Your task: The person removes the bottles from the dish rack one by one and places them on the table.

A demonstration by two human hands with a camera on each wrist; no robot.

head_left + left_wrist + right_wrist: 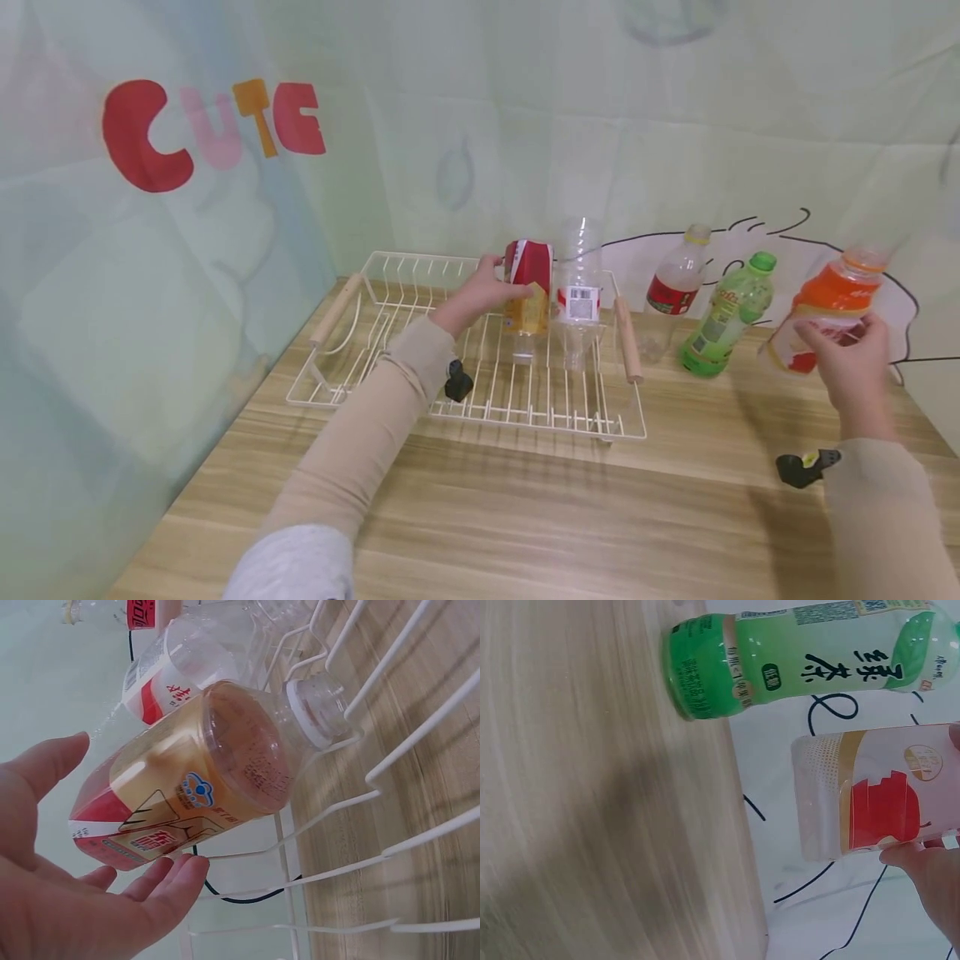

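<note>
In the head view my left hand [486,293] is beside an upside-down bottle with a red-and-amber label [529,271], standing neck down in a white wire dish rack [525,424]. Seen from the left wrist, the thumb is spread away from that bottle [161,799] and the loosely bent fingertips come right at its side. A clear bottle with a white label [579,304] also stands inverted in the rack, just to the right. My right hand [861,362] grips a bottle with an orange-and-white label [838,290], tilted, cap end up; its clear base shows in the right wrist view.
Between rack and right hand, a green bottle [727,312] with a green cap stands on the wooden table [525,517]. Next to it is a clear, uncapped bottle with a red label [672,287]. The rack has wooden handles [628,340]. A printed curtain [480,125] hangs behind.
</note>
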